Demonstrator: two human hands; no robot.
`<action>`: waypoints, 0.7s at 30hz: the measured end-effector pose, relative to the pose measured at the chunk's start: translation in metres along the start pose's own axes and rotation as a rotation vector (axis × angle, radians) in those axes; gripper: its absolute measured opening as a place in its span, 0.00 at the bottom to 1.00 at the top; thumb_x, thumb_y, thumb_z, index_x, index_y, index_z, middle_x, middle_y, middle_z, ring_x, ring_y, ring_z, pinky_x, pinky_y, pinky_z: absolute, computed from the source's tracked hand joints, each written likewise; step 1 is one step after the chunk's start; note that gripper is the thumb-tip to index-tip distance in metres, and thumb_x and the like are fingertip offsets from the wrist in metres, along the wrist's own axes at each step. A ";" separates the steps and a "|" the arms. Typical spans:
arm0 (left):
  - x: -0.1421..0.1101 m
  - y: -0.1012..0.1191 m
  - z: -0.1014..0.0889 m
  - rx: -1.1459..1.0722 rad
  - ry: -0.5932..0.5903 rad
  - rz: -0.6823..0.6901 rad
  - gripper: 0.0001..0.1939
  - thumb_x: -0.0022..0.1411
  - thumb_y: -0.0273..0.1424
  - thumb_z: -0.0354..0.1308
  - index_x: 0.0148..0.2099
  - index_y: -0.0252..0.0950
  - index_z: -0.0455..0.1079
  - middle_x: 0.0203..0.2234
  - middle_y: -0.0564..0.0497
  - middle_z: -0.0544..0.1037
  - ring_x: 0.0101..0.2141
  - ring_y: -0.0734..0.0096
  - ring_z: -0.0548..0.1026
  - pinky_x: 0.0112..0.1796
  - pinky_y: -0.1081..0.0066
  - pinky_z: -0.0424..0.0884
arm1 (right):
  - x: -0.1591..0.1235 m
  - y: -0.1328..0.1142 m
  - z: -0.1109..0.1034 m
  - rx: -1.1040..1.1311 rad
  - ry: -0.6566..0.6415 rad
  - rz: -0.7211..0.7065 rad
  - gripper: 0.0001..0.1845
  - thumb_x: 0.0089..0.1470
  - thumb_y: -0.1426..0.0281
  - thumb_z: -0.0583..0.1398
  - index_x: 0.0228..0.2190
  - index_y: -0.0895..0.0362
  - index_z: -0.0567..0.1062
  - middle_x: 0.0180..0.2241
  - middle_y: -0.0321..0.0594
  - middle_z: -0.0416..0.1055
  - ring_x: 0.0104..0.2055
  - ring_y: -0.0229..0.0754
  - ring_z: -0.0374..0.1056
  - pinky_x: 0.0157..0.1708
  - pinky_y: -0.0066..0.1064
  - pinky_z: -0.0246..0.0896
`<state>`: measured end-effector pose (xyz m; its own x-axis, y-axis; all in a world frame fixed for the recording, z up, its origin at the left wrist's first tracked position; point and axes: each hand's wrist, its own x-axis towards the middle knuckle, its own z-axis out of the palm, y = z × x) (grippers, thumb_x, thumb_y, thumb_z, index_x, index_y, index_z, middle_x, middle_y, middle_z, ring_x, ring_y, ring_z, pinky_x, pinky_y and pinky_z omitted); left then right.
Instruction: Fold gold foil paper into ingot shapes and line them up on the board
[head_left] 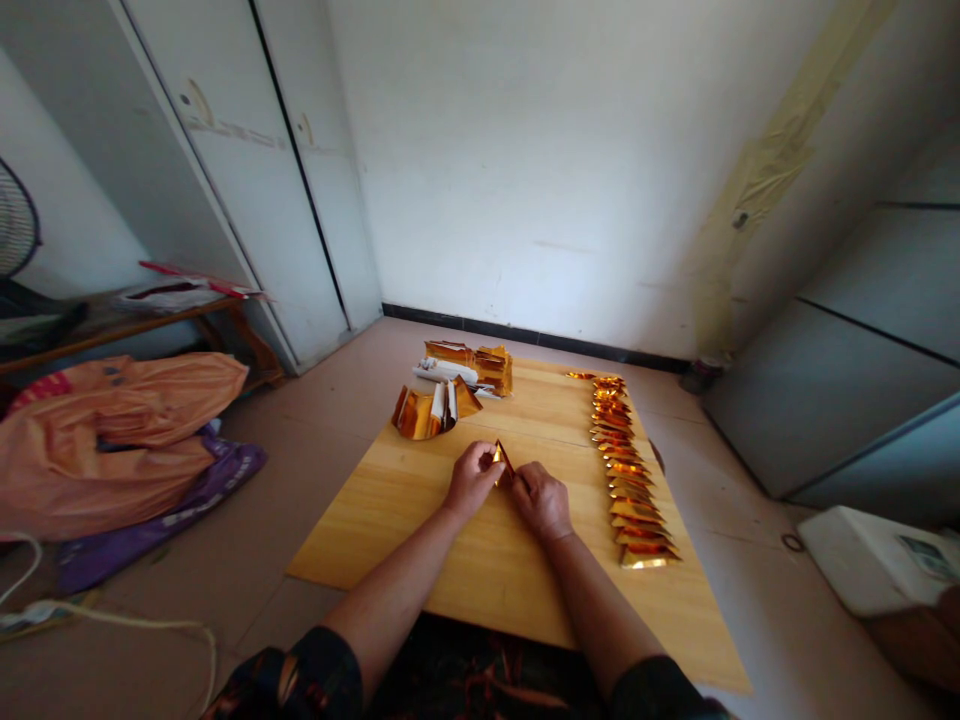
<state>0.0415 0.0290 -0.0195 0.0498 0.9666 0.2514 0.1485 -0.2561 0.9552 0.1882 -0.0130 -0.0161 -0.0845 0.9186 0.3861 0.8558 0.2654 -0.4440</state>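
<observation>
Between my two hands, above the middle of the wooden table (pixel 420 500), is a small piece of gold foil paper (pixel 502 458) with a pointed, folded top. My left hand (pixel 474 475) pinches its left side between thumb and fingers. From the right, my right hand (pixel 540 497) grips its lower edge with curled fingers. Along the table's right side runs a long row of folded gold foil pieces (pixel 630 480), overlapping one another. Beyond my left hand lie curved gold foil sheets (pixel 424 412) with white undersides showing.
More gold foil stacks (pixel 491 368) and a white roll or bundle (pixel 446 372) lie at the table's far left. An orange bag (pixel 135 430) and a purple bag (pixel 172 520) rest on the floor at left. A white box (pixel 862 560) stands at right, near grey cabinets.
</observation>
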 end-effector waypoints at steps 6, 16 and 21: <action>-0.004 0.008 0.000 0.036 -0.064 0.009 0.06 0.52 0.33 0.55 0.31 0.35 0.67 0.24 0.55 0.72 0.27 0.74 0.69 0.31 0.76 0.66 | 0.001 -0.001 -0.002 0.051 -0.045 -0.021 0.11 0.56 0.73 0.51 0.28 0.55 0.72 0.29 0.36 0.70 0.30 0.35 0.67 0.30 0.22 0.57; -0.002 0.009 -0.002 0.038 -0.077 0.018 0.09 0.51 0.29 0.55 0.36 0.36 0.62 0.26 0.56 0.71 0.28 0.75 0.70 0.31 0.76 0.66 | 0.000 -0.002 0.001 0.075 0.017 -0.208 0.10 0.57 0.73 0.51 0.31 0.56 0.72 0.50 0.46 0.69 0.45 0.38 0.70 0.44 0.26 0.65; 0.001 0.002 -0.004 0.014 -0.122 0.028 0.04 0.53 0.30 0.53 0.31 0.34 0.66 0.25 0.53 0.71 0.29 0.73 0.71 0.33 0.74 0.67 | -0.001 -0.003 0.003 0.090 0.028 -0.263 0.10 0.59 0.71 0.52 0.33 0.56 0.73 0.53 0.47 0.68 0.49 0.39 0.69 0.47 0.28 0.66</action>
<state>0.0378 0.0295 -0.0168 0.1733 0.9509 0.2563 0.1590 -0.2838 0.9456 0.1844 -0.0140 -0.0173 -0.2826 0.8066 0.5191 0.7575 0.5197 -0.3951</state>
